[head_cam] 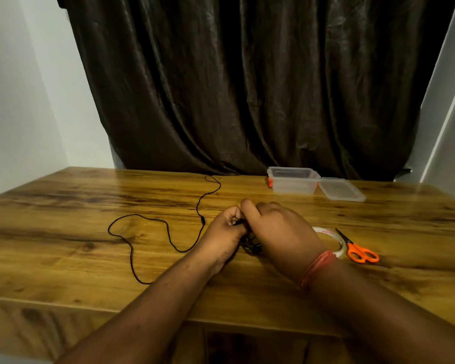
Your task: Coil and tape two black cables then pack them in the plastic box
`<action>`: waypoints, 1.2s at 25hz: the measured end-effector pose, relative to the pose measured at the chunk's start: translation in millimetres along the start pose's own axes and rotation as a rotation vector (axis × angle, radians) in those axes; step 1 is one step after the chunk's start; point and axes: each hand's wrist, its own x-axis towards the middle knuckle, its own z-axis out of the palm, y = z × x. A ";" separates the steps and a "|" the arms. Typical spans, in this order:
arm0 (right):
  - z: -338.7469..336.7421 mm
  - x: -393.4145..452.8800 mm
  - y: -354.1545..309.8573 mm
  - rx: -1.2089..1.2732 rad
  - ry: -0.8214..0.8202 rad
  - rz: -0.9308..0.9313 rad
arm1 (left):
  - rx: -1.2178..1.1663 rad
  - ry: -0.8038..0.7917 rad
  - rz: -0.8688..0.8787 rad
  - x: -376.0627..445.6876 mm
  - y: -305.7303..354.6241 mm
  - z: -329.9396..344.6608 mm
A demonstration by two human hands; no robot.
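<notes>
At the middle of a wooden counter (63,206), a person's left hand (225,232) and right hand (279,229) meet, both curled around a small bundle of black cable (251,246). A loose black cable (153,219) trails toward the left edge. A clear plastic box (293,179) and its lid (342,189) sit at the back edge; tape (331,235) and orange scissors (359,249) lie to the right.

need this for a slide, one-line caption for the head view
Both hands, left and right, coil a black cable on a wooden table, tape roll beside.
</notes>
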 end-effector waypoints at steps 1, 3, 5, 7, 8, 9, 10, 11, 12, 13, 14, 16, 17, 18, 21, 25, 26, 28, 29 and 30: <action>4.8 -1.6 0.3 -0.048 0.047 -0.005 | 0.008 0.010 0.002 0.0 0.4 -0.2; 15.4 -3.6 -1.4 -0.121 0.127 -0.002 | -0.007 0.035 0.003 0.4 1.8 -1.2; 28.8 -7.4 -7.9 -0.140 0.170 -0.002 | -0.032 0.065 0.001 0.7 3.3 -2.2; 34.3 -9.8 -6.5 0.120 0.234 0.070 | -0.032 0.083 0.009 0.3 5.1 -3.2; 33.7 -8.7 -0.7 0.325 0.267 0.167 | -0.024 0.088 0.017 0.8 4.9 -3.7; 33.3 -8.2 7.0 0.516 0.301 0.268 | -0.022 0.088 0.024 -0.2 5.5 -3.5; 34.3 -8.0 15.2 0.681 0.317 0.349 | -0.027 0.085 0.037 -0.7 5.5 -3.5; 36.9 -8.2 22.7 0.831 0.296 0.401 | -0.031 0.074 0.050 -1.5 5.5 -3.0; 38.7 -8.9 27.4 0.970 0.234 0.426 | -0.026 0.066 0.057 -1.1 5.0 -2.6; 39.6 -9.3 27.8 1.074 0.160 0.428 | -0.020 0.059 0.063 -0.7 4.5 -2.8; 41.9 -9.9 26.2 1.124 0.111 0.427 | -0.015 0.053 0.072 -1.1 4.9 -2.7; 42.9 -8.8 24.0 1.171 0.123 0.443 | -0.009 0.040 0.084 -1.8 5.7 -2.8; 42.2 -7.7 25.0 1.207 0.154 0.463 | 0.000 0.034 0.085 -1.9 5.6 -1.9; 41.2 -6.5 25.5 1.250 0.178 0.478 | 0.017 0.030 0.088 -3.0 6.0 -0.5; 41.0 -5.5 24.5 1.284 0.213 0.486 | 0.046 0.012 0.106 -7.9 8.2 4.4; 39.6 -8.3 24.3 1.048 0.256 0.479 | 0.056 0.002 0.083 -11.1 9.1 6.9; 39.1 -8.9 23.5 0.949 0.265 0.456 | 0.064 0.008 0.078 -11.2 9.4 6.7; 39.3 -9.1 20.7 0.690 0.295 0.367 | 0.038 0.012 0.068 -9.5 8.4 5.8; 38.9 -8.8 18.3 0.560 0.311 0.313 | 0.010 0.014 0.059 -8.2 7.7 4.9; 38.3 -8.4 15.8 0.464 0.326 0.260 | -0.020 0.017 0.047 -7.1 7.2 4.2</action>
